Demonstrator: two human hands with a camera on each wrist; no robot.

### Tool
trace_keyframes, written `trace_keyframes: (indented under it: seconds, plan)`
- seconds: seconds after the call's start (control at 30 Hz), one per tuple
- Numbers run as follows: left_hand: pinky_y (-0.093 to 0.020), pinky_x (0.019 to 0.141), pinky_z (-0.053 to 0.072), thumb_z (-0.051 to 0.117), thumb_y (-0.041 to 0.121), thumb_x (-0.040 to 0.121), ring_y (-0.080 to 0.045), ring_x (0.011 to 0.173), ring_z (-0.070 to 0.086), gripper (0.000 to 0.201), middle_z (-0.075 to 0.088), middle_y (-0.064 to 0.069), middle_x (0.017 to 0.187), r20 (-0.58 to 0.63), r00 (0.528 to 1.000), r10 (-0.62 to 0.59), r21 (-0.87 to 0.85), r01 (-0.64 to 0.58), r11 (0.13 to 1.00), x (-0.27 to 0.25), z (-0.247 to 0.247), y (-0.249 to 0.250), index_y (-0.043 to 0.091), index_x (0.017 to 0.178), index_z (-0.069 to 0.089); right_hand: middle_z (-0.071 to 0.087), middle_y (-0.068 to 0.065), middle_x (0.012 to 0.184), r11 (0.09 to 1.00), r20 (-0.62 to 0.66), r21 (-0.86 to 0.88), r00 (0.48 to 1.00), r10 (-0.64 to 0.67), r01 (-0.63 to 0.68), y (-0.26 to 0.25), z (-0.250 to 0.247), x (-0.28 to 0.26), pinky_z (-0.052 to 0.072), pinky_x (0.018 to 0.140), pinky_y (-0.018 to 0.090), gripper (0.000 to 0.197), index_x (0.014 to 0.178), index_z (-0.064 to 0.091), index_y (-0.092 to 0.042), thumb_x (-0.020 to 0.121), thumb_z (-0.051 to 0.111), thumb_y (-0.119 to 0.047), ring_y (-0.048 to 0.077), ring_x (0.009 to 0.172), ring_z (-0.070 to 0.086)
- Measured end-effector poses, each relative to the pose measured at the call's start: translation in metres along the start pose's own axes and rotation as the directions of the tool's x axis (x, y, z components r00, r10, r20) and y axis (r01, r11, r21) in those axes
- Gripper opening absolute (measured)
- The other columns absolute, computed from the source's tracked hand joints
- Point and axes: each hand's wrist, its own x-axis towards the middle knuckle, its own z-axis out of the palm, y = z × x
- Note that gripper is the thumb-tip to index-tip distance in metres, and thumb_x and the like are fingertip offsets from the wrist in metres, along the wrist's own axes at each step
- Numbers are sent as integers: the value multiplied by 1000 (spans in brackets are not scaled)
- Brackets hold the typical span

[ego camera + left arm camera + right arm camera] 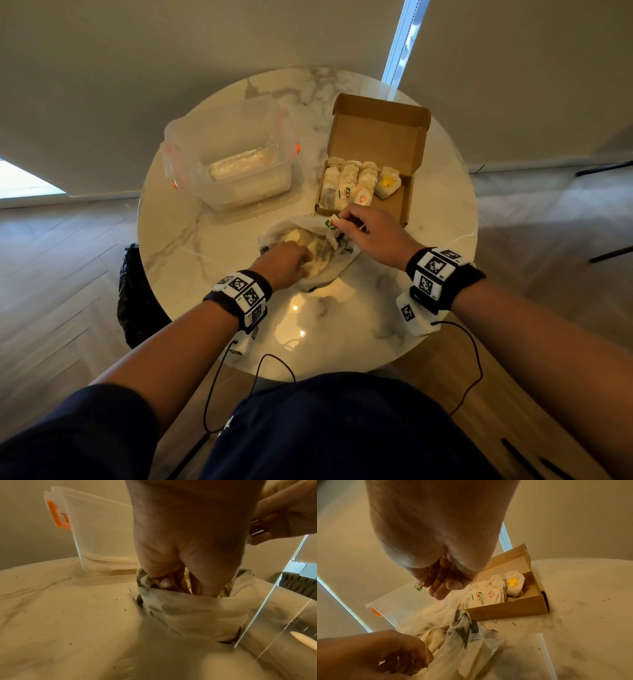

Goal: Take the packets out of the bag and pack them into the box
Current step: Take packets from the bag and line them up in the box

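A: Where's the bag?
B: The bag (310, 253) lies at the desk (191, 236) centre; the left hand (284, 262) is sunk in its mouth, fingers (164, 581) curled on the rim.
A: And the right hand (373, 233)?
B: Its fingers (344, 216) pinch a green tag (331, 222) above the bag. The box (371, 164) at two o'clock holds rows of packets (356, 183); a clear tub (233, 157) sits at ten.

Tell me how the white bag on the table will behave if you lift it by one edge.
The bag looks thin and crumpled, so it would probably flop and sag rather than hold shape. Its mouth gapes around the left hand, so the packets inside might slide out. It seems light; the left hand gripping its rim likely steadies it.
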Motion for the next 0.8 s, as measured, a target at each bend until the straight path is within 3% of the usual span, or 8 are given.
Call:
trace_keyframes:
  seconds: [0.13, 0.33, 0.43, 0.5, 0.67, 0.8]
  plan:
    - [-34, 77, 47, 59, 28, 94, -23, 89, 59, 18, 58, -1, 96, 4, 1000, 15, 42, -16, 999, -1, 1, 3, 17, 105, 69, 66, -7, 89, 1000, -14, 15, 1000, -19, 19, -1, -1, -2, 42, 68, 12, 17, 103, 67, -14, 101, 55, -27, 0, 80, 57]
    - [-38, 75, 49, 57, 28, 97, -19, 80, 58, 18, 66, -4, 89, -209, 978, 25, -115, -50, 992, -5, -11, 3, 13, 98, 67, 66, -6, 90, 999, -17, -2, 999, -41, 41, 3, 0, -4, 43, 68, 10, 14, 100, 69, -14, 98, 62, -25, -1, 81, 56]
    - [-32, 72, 44, 56, 25, 99, -20, 81, 58, 19, 66, -3, 88, -278, 957, 83, -136, -125, 983, -12, -24, 4, 12, 95, 67, 66, -9, 86, 998, 19, -31, 998, -51, 52, 5, 6, -2, 42, 66, 11, 11, 94, 69, -17, 95, 66, -27, 3, 79, 58]
    - [-28, 72, 42, 54, 24, 101, -17, 82, 58, 18, 66, -1, 90, -305, 943, 136, -163, -192, 968, -17, -32, 7, 13, 97, 68, 65, -9, 85, 997, 46, -39, 997, -60, 62, 4, 11, 0, 44, 67, 13, 11, 92, 69, -17, 93, 69, -28, 4, 78, 58]
    - [-27, 79, 46, 51, 25, 103, -14, 88, 59, 23, 69, -2, 99, -347, 919, 190, -188, -266, 946, -31, -43, 15, 12, 112, 68, 66, -3, 82, 996, 92, -29, 992, -84, 87, 1, 23, 5, 50, 67, 30, 11, 88, 66, -16, 91, 71, -25, 16, 75, 62]
    - [-23, 79, 47, 51, 24, 102, -11, 88, 60, 22, 68, 2, 100, -358, 915, 187, -206, -273, 940, -35, -43, 12, 14, 114, 67, 66, 1, 80, 995, 67, -11, 992, -102, 103, -5, 27, 7, 48, 63, 22, 13, 86, 64, -11, 88, 74, -19, 9, 70, 59]
